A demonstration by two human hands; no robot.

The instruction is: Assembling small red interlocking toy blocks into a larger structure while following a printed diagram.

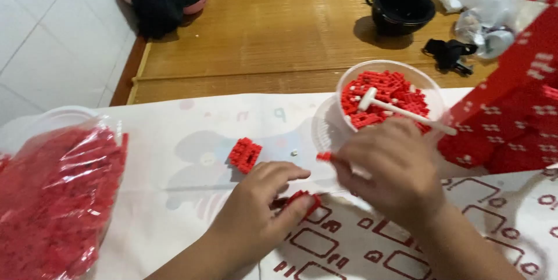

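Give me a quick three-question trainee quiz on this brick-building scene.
1. True or false: the white hammer lies in the tub of red bricks.
2. Which hand presses a small red brick piece onto the sheet? A left, B right
3. What holds the loose red bricks at the far left?

Key
1. True.
2. A: the left hand covers it; the right hand pinches another red piece.
3. A clear plastic bag.

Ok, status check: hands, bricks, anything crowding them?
Left hand pinching small red brick piece. Right hand holding single red brick. Tub of red bricks and white mallet close behind right hand.
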